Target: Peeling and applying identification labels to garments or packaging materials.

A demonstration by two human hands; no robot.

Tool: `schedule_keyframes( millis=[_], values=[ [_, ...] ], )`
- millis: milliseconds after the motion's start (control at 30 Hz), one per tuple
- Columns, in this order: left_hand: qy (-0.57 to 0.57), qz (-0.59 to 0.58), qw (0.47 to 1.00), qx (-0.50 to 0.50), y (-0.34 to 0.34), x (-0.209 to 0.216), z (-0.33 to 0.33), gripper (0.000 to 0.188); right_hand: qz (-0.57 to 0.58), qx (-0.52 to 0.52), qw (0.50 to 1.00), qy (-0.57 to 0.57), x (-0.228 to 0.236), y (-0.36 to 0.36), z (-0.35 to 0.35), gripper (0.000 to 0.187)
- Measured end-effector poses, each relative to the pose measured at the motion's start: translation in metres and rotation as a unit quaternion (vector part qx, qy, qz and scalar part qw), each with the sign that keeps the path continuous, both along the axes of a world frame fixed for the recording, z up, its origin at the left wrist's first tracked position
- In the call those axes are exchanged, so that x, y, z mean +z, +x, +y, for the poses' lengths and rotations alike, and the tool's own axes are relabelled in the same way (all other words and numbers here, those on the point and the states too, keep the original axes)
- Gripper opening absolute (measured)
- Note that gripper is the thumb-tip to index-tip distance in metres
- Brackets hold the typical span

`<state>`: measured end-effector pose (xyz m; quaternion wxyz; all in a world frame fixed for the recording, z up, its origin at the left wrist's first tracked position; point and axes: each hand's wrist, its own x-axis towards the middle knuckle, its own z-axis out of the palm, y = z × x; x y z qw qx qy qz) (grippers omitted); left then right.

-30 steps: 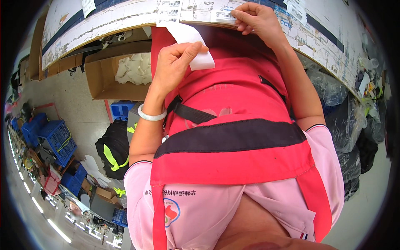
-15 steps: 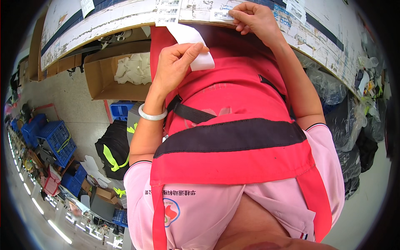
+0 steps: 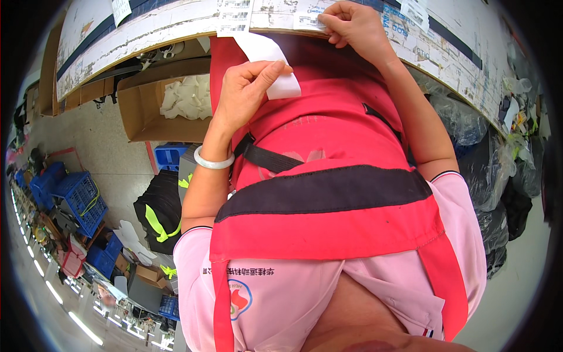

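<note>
A white strip of printed labels (image 3: 261, 47) hangs over the table's front edge and curls down in front of my apron. My left hand (image 3: 249, 88) pinches the strip near its loose end, with the thumb on top. The strip's upper part lies on the table, its barcodes showing. At the table's edge to the right, my right hand (image 3: 355, 29) has thumb and fingertips closed on the corner of a small white printed label (image 3: 306, 21) lying on the worn white tabletop (image 3: 170, 26).
Below the table at left sits an open cardboard box (image 3: 158, 128) with white paper scraps (image 3: 186, 97). Blue crates (image 3: 85, 202) and a black bundle with yellow-green straps (image 3: 161, 205) stand farther left. Plastic-wrapped bags (image 3: 487, 170) are piled at right. More labels (image 3: 415, 13) lie on the table.
Almost nothing differs. Both hands keep their grips, and the whole view has shifted very slightly.
</note>
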<state>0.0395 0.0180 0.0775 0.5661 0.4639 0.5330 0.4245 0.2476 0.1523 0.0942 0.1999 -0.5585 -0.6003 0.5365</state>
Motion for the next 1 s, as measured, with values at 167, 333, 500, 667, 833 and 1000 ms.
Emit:
schedule_keyframes(
  millis=[167, 333, 500, 667, 833, 1000],
  values=[
    [-0.009, 0.002, 1.0, -0.006, 0.0, 0.0, 0.001, 0.027, -0.022, 0.008, 0.999, 0.041, 0.004, -0.005, -0.004, 0.015],
    [0.031, -0.004, 0.999, -0.01, 0.006, 0.006, 0.0, 0.023, 0.269, 0.11, 0.946, 0.14, -0.011, 0.021, 0.002, 0.016],
    [-0.021, 0.045, 0.999, -0.012, -0.004, 0.017, -0.012, 0.017, 0.116, -0.026, 0.992, 0.046, -0.004, 0.06, 0.01, 0.022],
    [-0.05, -0.013, 0.998, 0.034, -0.024, 0.02, -0.02, 0.022, -0.013, -0.182, 0.961, 0.208, -0.012, 0.156, 0.06, 0.02],
    [-0.096, -0.109, 0.982, 0.124, -0.063, 0.0, -0.032, 0.029, -0.155, -0.167, 0.953, 0.203, -0.048, 0.186, 0.072, 0.031],
    [-0.153, -0.289, 0.904, 0.275, -0.125, -0.071, -0.05, 0.037, -0.263, -0.186, 0.911, 0.258, -0.056, 0.195, 0.075, 0.054]
  ],
)
